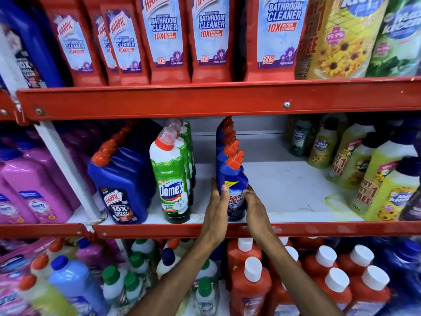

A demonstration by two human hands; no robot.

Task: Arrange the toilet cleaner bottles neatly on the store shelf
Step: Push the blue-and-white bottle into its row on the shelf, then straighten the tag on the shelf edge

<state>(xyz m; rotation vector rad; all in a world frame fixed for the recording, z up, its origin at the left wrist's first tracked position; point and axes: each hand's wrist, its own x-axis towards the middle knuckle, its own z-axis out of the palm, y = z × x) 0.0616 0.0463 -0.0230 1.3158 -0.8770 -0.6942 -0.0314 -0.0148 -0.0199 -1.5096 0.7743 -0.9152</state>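
Observation:
On the middle shelf (284,192) a row of blue Sani Fresh toilet cleaner bottles with orange caps runs front to back. Both hands press the sides of the front bottle (234,185): my left hand (217,204) lies flat on its left side, my right hand (254,206) on its right side. To the left stands a row of green and white Domex bottles (170,179). Further left is a row of dark blue Harpic bottles (120,185) with orange caps.
White shelf floor shows to the right of the Sani Fresh row, up to yellow Max Kleen bottles (385,183). Red Harpic bathroom cleaner bottles (164,39) fill the shelf above. Orange bottles with white caps (250,283) stand below. Pink bottles (29,185) are at far left.

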